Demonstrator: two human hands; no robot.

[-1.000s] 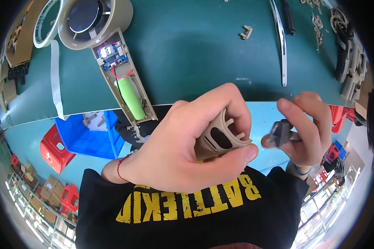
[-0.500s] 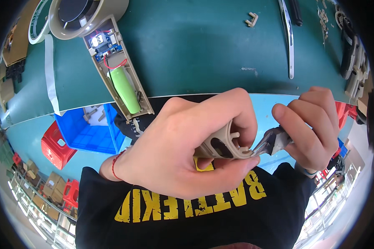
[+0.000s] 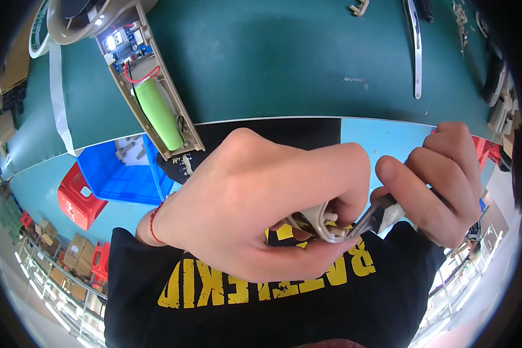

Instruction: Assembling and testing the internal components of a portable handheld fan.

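Observation:
My left hand (image 3: pixel 243 197) is closed around a hollow beige plastic housing part (image 3: pixel 318 223), held up in front of my shirt with its open end facing right. Small pegs show inside that end; most of the part is hidden by my fingers. In my right hand (image 3: pixel 441 185) is a small knife (image 3: pixel 384 212) with a dark, partly wrapped grip. Its thin shiny blade meets the lower rim of the part, close to my left thumb. To the left, an open beige handle shell (image 3: pixel 177 110) holds a green battery cell (image 3: pixel 159 116) and a lit blue circuit board (image 3: pixel 123 46).
On the green table (image 3: pixel 261 64) lie a long metal tool (image 3: pixel 414 52), a small beige plastic piece (image 3: pixel 359 8) and scattered shavings (image 3: pixel 460 23). A white strip (image 3: pixel 58 98) hangs over the edge at left. Below stand a blue bin (image 3: pixel 122 180) and a red stool (image 3: pixel 78 197).
The view has shifted, so the table things sit higher. Both hands have moved slightly right, and the housing part has turned, showing less of its side opening. The blade stays at its rim.

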